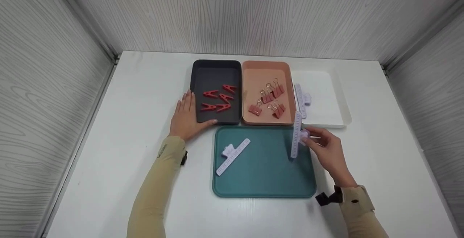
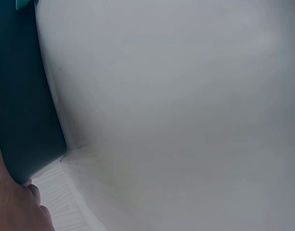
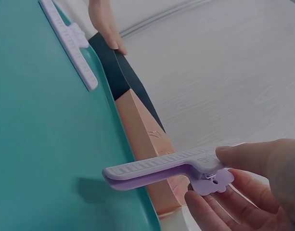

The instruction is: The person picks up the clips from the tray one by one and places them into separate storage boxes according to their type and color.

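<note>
My right hand (image 1: 328, 151) pinches a lilac bag-sealing clip (image 3: 161, 168) by its handle, thumb above and fingers below. The long bar hangs over the right side of the teal tray (image 1: 264, 180), casting a shadow there. A second lilac clip (image 1: 233, 157) lies slantwise on that tray's left part. Another lilac clip (image 1: 301, 102) rests along the left wall of the white tray (image 1: 339, 125). My left hand (image 1: 185, 120) lies with straight fingers against the left side of the dark tray (image 1: 215, 73), its thumb along the front edge.
Several red clothespins (image 1: 225, 97) lie in the dark tray. Beside it, the peach tray (image 1: 266, 71) holds several binder clips (image 1: 278, 110) with wire handles. These three trays stand in a row behind the teal one. Wood-grain panels (image 1: 246, 20) enclose the white table (image 1: 145, 86) at back and sides.
</note>
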`<action>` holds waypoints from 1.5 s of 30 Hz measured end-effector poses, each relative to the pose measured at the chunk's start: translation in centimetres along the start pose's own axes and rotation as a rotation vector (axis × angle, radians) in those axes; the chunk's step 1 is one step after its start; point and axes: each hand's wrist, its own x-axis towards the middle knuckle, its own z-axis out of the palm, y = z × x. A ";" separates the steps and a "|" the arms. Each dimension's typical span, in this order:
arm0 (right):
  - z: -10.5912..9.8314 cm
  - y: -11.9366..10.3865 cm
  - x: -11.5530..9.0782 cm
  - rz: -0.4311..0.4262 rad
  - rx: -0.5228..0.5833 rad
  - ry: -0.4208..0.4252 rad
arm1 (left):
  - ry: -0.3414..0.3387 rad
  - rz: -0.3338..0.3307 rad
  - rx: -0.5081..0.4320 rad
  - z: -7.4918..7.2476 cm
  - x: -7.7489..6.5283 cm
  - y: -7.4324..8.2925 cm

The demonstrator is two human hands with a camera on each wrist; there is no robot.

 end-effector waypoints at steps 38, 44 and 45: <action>-5.7 -1.7 2.8 0.034 0.169 0.258 | 0.008 -0.010 -0.008 0.2 0.0 0.1; -6.6 -1.9 3.9 0.027 0.271 0.271 | 0.020 -0.012 -0.003 0.3 0.0 0.0; -6.7 -1.9 4.1 0.025 0.284 0.272 | 0.021 -0.010 0.000 0.3 0.0 -0.1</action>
